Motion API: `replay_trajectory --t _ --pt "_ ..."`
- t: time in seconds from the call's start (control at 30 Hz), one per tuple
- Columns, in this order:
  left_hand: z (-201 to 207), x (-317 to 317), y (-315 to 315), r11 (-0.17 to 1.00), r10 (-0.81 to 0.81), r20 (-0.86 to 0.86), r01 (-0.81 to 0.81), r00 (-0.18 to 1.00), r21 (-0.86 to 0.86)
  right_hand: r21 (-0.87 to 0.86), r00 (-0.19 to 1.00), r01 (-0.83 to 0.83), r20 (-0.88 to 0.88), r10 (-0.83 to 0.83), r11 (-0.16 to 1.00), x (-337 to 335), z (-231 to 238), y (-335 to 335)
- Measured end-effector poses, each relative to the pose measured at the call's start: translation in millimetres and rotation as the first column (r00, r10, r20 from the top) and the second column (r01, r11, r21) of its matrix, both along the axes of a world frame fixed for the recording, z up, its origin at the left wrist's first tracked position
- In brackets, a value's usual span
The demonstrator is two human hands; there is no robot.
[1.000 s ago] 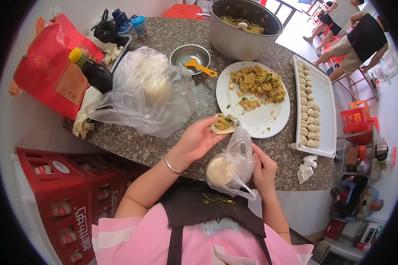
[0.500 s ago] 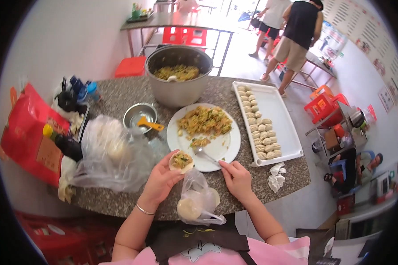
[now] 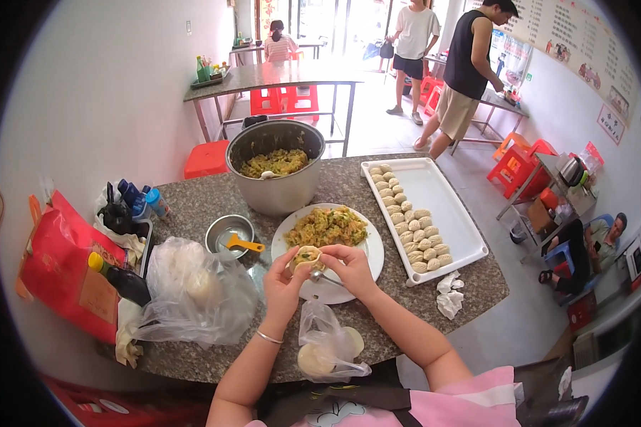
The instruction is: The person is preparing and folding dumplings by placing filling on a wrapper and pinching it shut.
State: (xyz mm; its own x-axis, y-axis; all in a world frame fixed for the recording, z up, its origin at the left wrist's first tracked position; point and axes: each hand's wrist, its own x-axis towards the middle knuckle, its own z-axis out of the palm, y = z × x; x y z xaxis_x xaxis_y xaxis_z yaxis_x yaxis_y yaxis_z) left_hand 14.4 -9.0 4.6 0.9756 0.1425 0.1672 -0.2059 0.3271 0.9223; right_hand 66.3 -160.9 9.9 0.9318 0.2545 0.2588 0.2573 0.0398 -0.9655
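Over the near part of the white plate (image 3: 374, 265), both hands are at one dumpling (image 3: 307, 256), a round wrapper with filling showing in its middle. My left hand (image 3: 283, 286) cups it from the left and below, fingers closed round it. My right hand (image 3: 352, 270) pinches its right edge with thumb and fingertips. A metal spoon (image 3: 323, 277) shows just below the right hand; whether it rests on the plate or in the palm, I cannot tell. Chopped filling (image 3: 326, 226) is heaped on the plate. Pale round wrappers (image 3: 317, 360) lie in a clear plastic bag (image 3: 322, 320) nearest me.
Behind the plate stands a deep metal pot (image 3: 276, 191) of filling. A white tray (image 3: 457, 226) at the right holds rows of pleated dumplings (image 3: 409, 226). Leftward are a metal bowl (image 3: 229, 229) with an orange-handled tool, a dough bag (image 3: 196, 288) and a dark bottle (image 3: 127, 283). People stand beyond.
My right hand has moved left from the spoon handle to the dumpling wrapper. My left hand has shifted over the plate, and the wrapper's edges are now folded up. The view has tilted up.
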Motion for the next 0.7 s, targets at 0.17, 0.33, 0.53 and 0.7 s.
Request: replay_trajectory --t 0.17,0.33,0.53,0.7 --pt "-12.0 1.5 7.8 0.940 0.176 0.248 -0.238 0.953 0.246 0.132 0.984 -0.116 -0.118 0.132 0.984 0.8 6.2 8.4" --pt "-5.0 -2.2 6.5 0.918 0.155 0.255 -0.235 0.954 0.319 0.141 0.970 -0.138 -0.183 0.162 0.980 4.3 2.1 2.5" --pt "-7.9 -2.4 3.1 0.924 0.181 0.199 -0.236 0.963 0.302 -0.048 0.999 0.018 0.041 -0.016 0.999 -8.9 1.9 1.7" --pt "-7.6 -5.8 1.6 0.932 0.154 0.166 -0.199 0.974 0.302 -0.123 0.996 0.042 0.088 -0.032 0.992 -13.5 7.1 -2.0"
